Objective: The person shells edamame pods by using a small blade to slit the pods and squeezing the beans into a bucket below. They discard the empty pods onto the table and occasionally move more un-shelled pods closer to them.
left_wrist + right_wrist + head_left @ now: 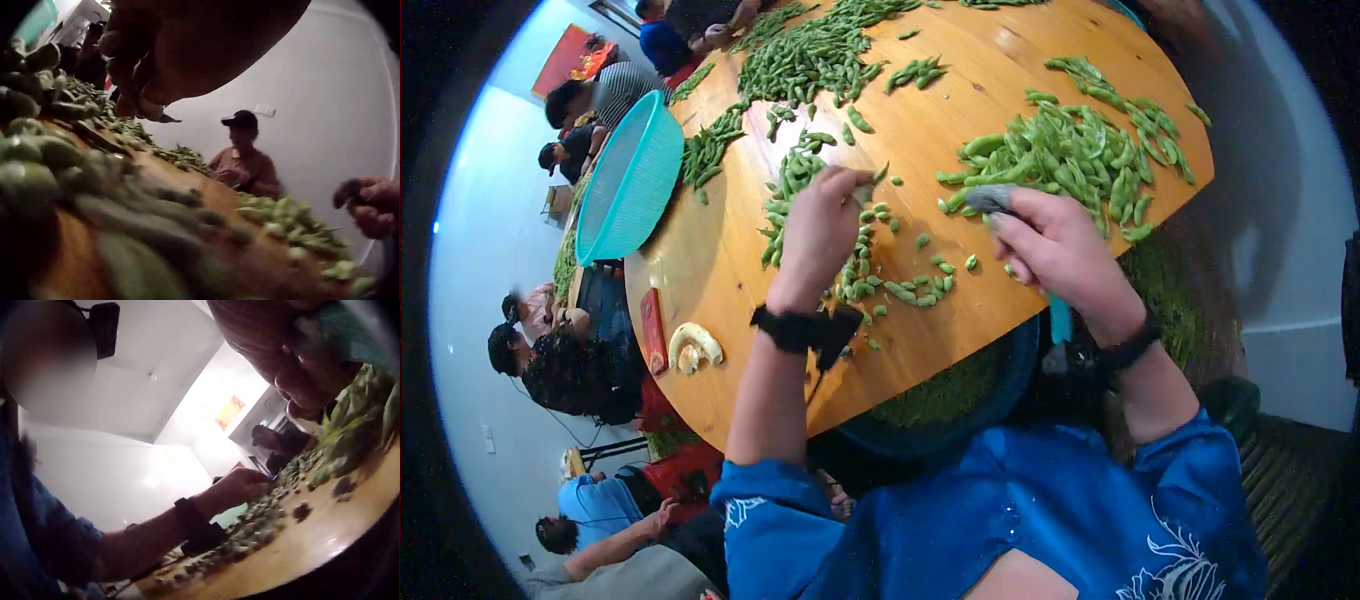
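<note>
The person's left hand (820, 232) hangs over the wooden table (960, 110) with its fingers curled, and its fingertips pinch a green pod (878, 177). Most of the pod is hidden inside the grip. Only a short pointed end shows, sticking out past the fingertips. That end points away from the person and slightly toward the right hand, so the pod's long axis runs slanting from the left palm outward. In the left wrist view a thin tip juts from the same fingertips, above the table.

The right hand (1055, 250) is near the left one, on the pod's free-end side, and the two hands do not touch. Its fingers are curled, and one digit wears a grey finger cover (990, 197) that points toward the left hand. The cover lies at the near edge of a pile of pods (1070, 150) spread beyond the right hand. Whether the right hand holds anything cannot be told.

A strip of loose pods (855, 280) lies right under the left hand and runs back toward the person's wrist. A teal basket (625, 185) stands tilted at the table's rim, well out on the left hand's outer side. Below both forearms, under the table's near edge, sits a dark blue tub (1010, 385) with green inside.
</note>
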